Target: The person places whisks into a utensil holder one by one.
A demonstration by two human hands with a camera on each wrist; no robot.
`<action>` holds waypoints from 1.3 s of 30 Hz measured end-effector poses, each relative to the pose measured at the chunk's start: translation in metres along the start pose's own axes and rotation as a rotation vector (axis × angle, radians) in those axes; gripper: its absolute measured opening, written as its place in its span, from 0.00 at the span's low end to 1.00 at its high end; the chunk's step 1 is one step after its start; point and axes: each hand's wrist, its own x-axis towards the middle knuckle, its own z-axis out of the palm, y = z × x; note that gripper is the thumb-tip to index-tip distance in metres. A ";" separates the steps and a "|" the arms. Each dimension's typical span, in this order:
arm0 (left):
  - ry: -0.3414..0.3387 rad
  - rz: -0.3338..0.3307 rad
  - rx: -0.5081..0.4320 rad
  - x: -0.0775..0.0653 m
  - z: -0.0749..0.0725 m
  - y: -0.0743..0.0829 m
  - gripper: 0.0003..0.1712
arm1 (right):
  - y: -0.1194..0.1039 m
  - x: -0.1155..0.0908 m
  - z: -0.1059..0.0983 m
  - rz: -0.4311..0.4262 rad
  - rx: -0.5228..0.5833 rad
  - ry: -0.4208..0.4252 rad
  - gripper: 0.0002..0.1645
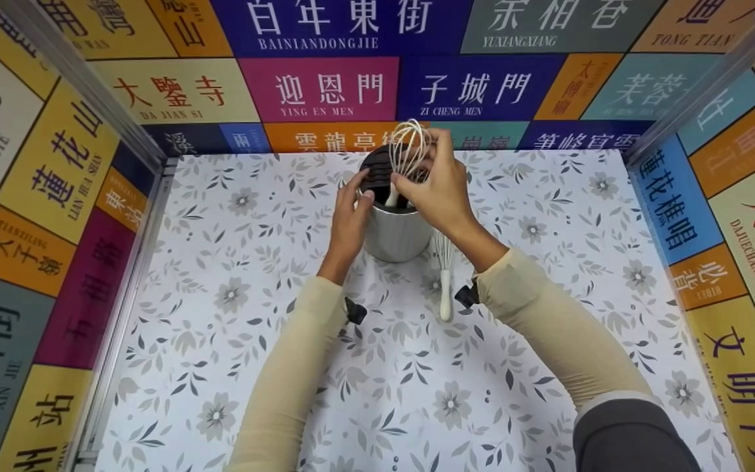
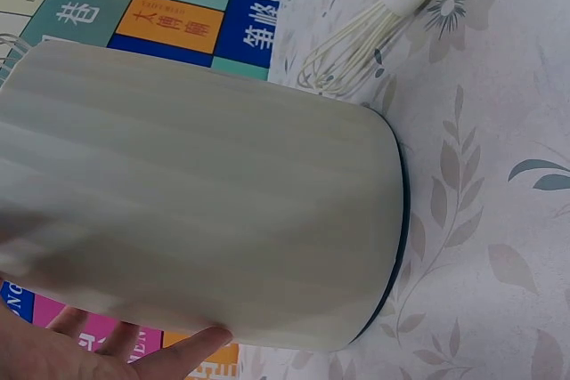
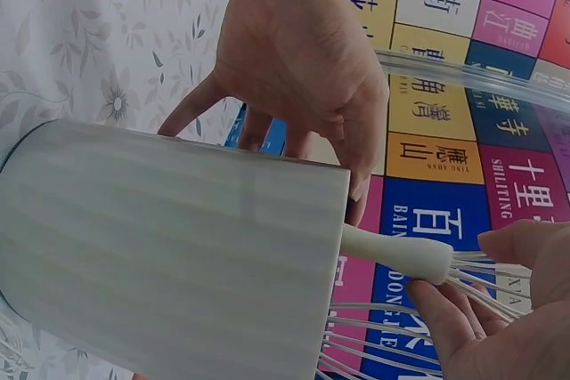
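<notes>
A pale grey cylindrical utensil holder (image 1: 396,237) stands upright on the table. Its mouth shows a black ridged piece (image 1: 375,172). My left hand (image 1: 350,219) holds the holder at its left side, with fingertips by the rim; in the right wrist view the left hand (image 3: 298,68) lies along the far wall. My right hand (image 1: 442,187) pinches a white whisk (image 3: 405,254) where handle meets wires. This whisk is wires up, its handle end inside the mouth. More whisk wires (image 3: 378,344) stick out beside it. Another white whisk (image 1: 445,295) lies on the table, right of the holder.
The table (image 1: 233,341) has a white cloth with grey flowers and leaves. Colourful panels with printed lettering rise at the back (image 1: 318,88), left (image 1: 37,196) and right (image 1: 731,216). The holder stands near the back panel.
</notes>
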 end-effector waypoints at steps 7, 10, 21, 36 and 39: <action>0.006 0.006 -0.007 0.000 0.000 0.001 0.28 | -0.002 -0.001 -0.001 0.011 -0.021 -0.020 0.45; 0.009 0.005 -0.012 0.000 0.000 0.001 0.28 | -0.003 -0.001 -0.002 -0.007 -0.045 -0.023 0.43; 0.019 0.018 0.009 0.000 0.001 -0.001 0.29 | -0.004 -0.001 -0.001 -0.048 -0.079 -0.024 0.39; 0.016 0.018 0.007 0.000 0.000 0.001 0.28 | -0.004 -0.001 -0.001 -0.033 0.054 -0.038 0.33; 0.015 0.013 0.010 0.000 0.001 0.001 0.28 | -0.005 -0.002 -0.001 -0.027 0.075 -0.036 0.32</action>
